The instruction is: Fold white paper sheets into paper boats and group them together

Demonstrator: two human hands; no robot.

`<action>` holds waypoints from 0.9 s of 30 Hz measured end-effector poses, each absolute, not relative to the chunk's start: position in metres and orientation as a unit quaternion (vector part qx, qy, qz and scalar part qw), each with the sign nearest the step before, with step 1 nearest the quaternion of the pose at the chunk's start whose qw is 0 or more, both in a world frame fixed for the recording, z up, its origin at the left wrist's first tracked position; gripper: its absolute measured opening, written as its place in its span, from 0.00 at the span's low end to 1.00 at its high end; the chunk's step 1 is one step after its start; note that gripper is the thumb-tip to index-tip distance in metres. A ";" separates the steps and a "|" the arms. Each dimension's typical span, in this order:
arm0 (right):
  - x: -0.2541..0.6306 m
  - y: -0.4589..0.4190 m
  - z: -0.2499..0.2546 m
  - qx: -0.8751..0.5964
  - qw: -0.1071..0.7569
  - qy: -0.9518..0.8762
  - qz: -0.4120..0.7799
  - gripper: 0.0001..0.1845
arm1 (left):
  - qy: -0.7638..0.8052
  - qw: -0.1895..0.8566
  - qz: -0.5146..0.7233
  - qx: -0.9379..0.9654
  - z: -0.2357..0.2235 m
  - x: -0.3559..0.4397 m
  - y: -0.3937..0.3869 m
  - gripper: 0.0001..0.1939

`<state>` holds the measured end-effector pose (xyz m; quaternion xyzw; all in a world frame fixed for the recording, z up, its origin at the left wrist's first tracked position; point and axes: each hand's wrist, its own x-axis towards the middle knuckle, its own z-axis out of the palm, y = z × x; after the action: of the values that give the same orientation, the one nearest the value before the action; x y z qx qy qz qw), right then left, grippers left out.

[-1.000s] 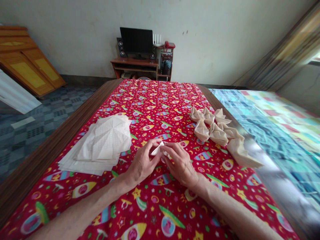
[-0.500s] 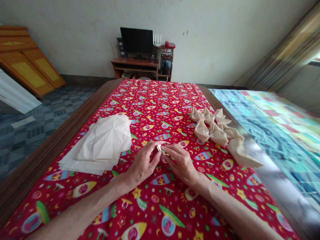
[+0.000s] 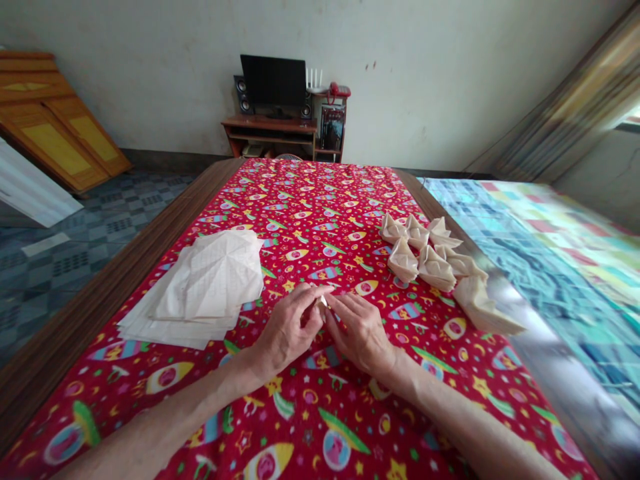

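Observation:
Between my fingertips is a small piece of folded paper (image 3: 321,303), mostly covered by the fingers. My left hand (image 3: 293,323) pinches it from the left, thumb below and forefinger above. From the right, my right hand (image 3: 361,330) closes its fingers on the same paper. A stack of creased white paper sheets (image 3: 210,280) lies to the left of my hands. On the right side stand several folded paper shapes (image 3: 436,268) with pointed tips, grouped together; a larger one (image 3: 483,307) sits closest to me.
A red patterned cloth (image 3: 320,200) covers the table, whose brown wooden edge (image 3: 165,207) shows on the left. Beyond the right edge lies a surface with a blue checked cover (image 3: 500,233). A desk with a monitor (image 3: 273,81) stands against the far wall.
The paper between my fingers showed a larger white face a second ago; now only a small tip shows. My fingers have shifted slightly around it. The stack and folded shapes stay put.

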<state>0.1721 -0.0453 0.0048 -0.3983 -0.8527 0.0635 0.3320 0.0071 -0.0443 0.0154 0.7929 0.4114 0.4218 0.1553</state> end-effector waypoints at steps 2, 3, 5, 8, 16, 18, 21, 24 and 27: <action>0.172 -0.043 0.004 -0.415 0.321 -0.850 0.036 0.12 | 0.409 0.148 0.420 0.796 0.017 0.006 -0.043 0.21; 0.171 -0.041 0.004 -0.424 0.320 -0.847 0.027 0.12 | 0.411 0.144 0.419 0.797 0.018 0.006 -0.043 0.21; 0.170 -0.036 0.003 -0.439 0.317 -0.841 0.021 0.10 | 0.419 0.137 0.417 0.795 0.019 0.006 -0.042 0.20; 0.168 -0.030 0.003 -0.441 0.315 -0.840 0.018 0.10 | 0.436 0.135 0.413 0.788 0.018 0.007 -0.040 0.18; 0.174 -0.032 0.006 -0.441 0.303 -0.844 -0.038 0.07 | 0.479 0.120 0.385 0.780 0.003 0.000 -0.029 0.23; 0.176 -0.032 0.005 -0.439 0.297 -0.847 -0.053 0.08 | 0.458 0.140 0.379 0.792 0.000 0.000 -0.028 0.22; 0.180 -0.032 0.003 -0.432 0.285 -0.853 -0.068 0.10 | 0.448 0.134 0.377 0.800 -0.003 0.000 -0.028 0.18; 0.184 -0.031 0.000 -0.425 0.263 -0.863 -0.078 0.11 | 0.453 0.126 0.378 0.797 -0.006 0.000 -0.028 0.12; 0.188 -0.032 -0.003 -0.425 0.236 -0.870 -0.086 0.10 | 0.429 0.124 0.363 0.818 -0.010 -0.003 -0.028 0.12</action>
<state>0.1880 -0.0320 -0.0030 -0.4250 -0.8696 -0.0863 0.2361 -0.0026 -0.0276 -0.0100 0.8177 0.4294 0.3631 0.1236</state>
